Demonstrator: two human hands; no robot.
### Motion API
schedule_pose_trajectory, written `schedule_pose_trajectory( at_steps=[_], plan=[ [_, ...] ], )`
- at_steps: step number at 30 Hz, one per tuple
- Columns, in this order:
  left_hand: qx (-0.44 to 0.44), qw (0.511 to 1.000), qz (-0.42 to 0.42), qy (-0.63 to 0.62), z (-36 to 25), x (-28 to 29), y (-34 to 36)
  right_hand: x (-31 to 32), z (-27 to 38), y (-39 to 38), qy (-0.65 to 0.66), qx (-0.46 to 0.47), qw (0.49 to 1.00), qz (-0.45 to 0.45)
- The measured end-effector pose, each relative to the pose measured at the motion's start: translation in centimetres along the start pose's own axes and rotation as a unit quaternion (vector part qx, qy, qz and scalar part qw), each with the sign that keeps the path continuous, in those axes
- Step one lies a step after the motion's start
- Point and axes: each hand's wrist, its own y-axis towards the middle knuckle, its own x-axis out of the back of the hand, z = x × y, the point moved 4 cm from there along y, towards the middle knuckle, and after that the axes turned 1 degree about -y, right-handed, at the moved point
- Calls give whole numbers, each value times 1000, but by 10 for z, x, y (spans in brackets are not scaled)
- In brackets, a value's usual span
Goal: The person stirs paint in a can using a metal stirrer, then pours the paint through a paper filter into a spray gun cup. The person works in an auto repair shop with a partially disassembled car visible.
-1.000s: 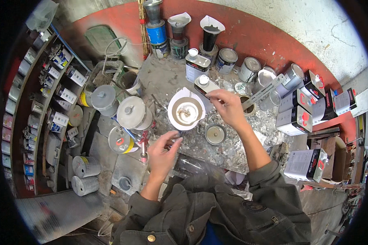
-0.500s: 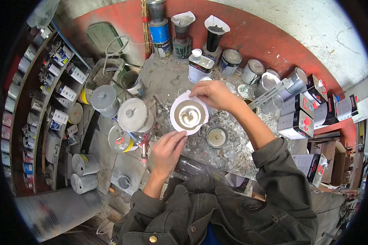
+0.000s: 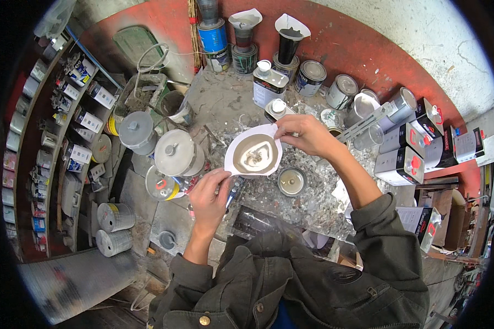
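A white paper paint strainer (image 3: 231,149) with a flared rim is in front of me over the bench. Its inside is grey-brown with a swirl of white and grey liquid in the middle. My left hand (image 3: 209,192) is closed in a pinch on the corner at its lower left. At the upper right, the fingers of my right hand (image 3: 307,134) grip the rim. What lies beneath the strainer is hidden. Just right of it stands a small open tin (image 3: 292,181), and beyond it a small can with a white cap (image 3: 278,107).
The stained bench (image 3: 318,200) holds a pale lidded tub (image 3: 175,153) at left and a clear cup (image 3: 369,136) at right. Along the red wall stand several cans, two with strainers in dark cups (image 3: 288,48). Metal containers (image 3: 399,164) with red caps crowd the right. Shelves (image 3: 66,164) curve along the left.
The strainer has shifted slightly right and its rim is pulled wider between my hands. My right hand has moved right along the rim, and the small white-capped can behind shows more.
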Motion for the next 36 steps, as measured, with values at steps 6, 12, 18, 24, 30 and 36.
schedule_pose_trajectory(
  at_steps=[6,12,18,24,30,36],
  plan=[
    [17,999,26,-24,-6,-4,5,2,1,-5,31,-5,999,-4],
    [40,998,53,-22,-7,-5,12,-1,-2,-4,37,-16,999,0],
    [6,997,55,49,1,-2,14,-7,-3,-4,44,-10,999,-12],
    [34,998,44,26,4,0,20,-3,4,-6,62,-13,998,-29],
    [49,999,7,-19,-4,15,41,12,24,-8,77,-19,993,-89],
    [90,989,-23,-115,0,28,62,33,43,-6,69,8,988,-138]
  ],
)
